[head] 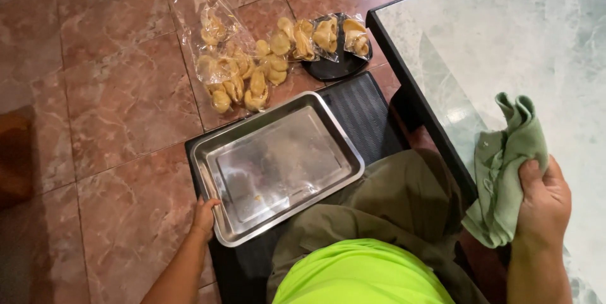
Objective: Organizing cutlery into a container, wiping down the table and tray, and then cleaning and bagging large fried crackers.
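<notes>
My left hand [204, 214] grips the near left corner of a shiny steel tray [328, 133], which lies empty on a black ribbed mat [366, 111] on the floor. Over the marble-look table top [505, 39] at the right, my right hand [544, 203] clutches a bunched green cloth [502, 165] that hangs down past the table's dark edge.
Several pale yellow shell-shaped snacks in clear plastic bags [246, 67] lie on the reddish floor tiles [113, 89] beyond the tray, some on a black round lid [341, 67]. My olive trousers and bright green shirt [360, 275] fill the bottom middle.
</notes>
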